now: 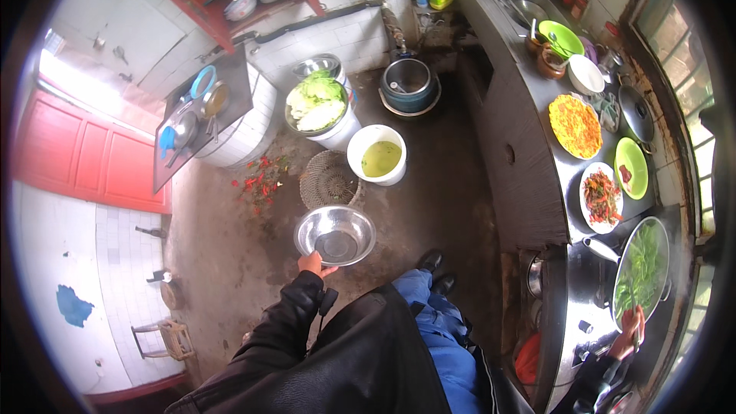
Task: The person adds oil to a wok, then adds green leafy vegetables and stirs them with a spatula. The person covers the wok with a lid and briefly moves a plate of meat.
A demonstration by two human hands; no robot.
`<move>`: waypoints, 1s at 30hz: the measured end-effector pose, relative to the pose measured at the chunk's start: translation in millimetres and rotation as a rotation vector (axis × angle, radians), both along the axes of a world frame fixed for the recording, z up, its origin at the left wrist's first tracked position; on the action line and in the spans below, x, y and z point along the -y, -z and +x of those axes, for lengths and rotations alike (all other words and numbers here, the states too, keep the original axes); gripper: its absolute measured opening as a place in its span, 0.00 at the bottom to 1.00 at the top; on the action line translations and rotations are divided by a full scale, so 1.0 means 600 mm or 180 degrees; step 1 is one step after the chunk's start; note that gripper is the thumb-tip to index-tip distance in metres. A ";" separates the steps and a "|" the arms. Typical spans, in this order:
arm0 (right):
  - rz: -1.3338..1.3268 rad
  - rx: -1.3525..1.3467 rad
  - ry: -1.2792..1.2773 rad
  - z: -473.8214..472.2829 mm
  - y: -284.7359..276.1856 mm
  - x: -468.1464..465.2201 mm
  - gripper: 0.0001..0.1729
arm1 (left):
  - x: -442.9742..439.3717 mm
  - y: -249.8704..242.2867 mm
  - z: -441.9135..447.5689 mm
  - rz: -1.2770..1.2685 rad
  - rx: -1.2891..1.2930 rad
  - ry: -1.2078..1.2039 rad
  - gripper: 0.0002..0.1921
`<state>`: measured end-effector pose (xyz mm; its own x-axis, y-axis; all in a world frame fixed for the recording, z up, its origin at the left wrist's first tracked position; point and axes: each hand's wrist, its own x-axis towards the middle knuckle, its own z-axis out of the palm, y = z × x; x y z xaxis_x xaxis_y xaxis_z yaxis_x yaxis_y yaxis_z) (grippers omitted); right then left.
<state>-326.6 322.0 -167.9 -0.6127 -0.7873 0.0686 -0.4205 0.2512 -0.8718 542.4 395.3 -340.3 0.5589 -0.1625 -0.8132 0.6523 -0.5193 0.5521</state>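
Note:
My left hand (312, 265) grips the near rim of a shiny metal basin (357, 229), held out above the floor. Nothing shows inside the basin. At the right, my right hand (628, 333) is closed around the handle of a metal cooking utensil (633, 293). Its far end reaches into a wok (661, 244) on the stove, where leafy greens (643, 267) lie. A haze like steam hangs by the wok, and its pale handle (601, 249) points left.
A woven basket (329, 178) and a white bucket (355, 164) of yellowish liquid stand beyond the basin. Cabbage leaves (316, 100) fill a bowl behind them. Red scraps (264, 181) litter the floor. The right counter (532, 109) bears several filled dishes, including sliced peppers (602, 198).

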 end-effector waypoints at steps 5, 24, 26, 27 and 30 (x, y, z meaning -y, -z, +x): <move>-0.0090 0.0199 0.0157 0.014 0.013 -0.067 0.33 | 0.012 0.005 0.028 -0.0330 0.0197 -0.0132 0.19; -0.0764 0.1275 0.1847 0.345 0.047 -0.016 0.33 | 0.529 0.263 0.545 -0.1193 0.0848 -0.0160 0.23; -0.0600 0.1121 0.1888 0.369 0.035 -0.003 0.33 | 0.585 0.314 0.601 -0.1242 0.0919 0.0187 0.25; -0.0544 0.1063 0.1892 0.376 0.031 0.003 0.33 | 0.605 0.341 0.623 -0.1591 0.0693 0.0025 0.25; -0.0432 0.0940 0.1910 0.384 0.021 0.017 0.33 | 0.655 0.420 0.659 -0.1795 0.0520 -0.0317 0.29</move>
<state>-96.0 311.6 -180.5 -0.9488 -0.3016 -0.0942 0.0178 0.2468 -0.9689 937.6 2.5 -592.2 0.7042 -0.4847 -0.5187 0.5663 -0.0573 0.8222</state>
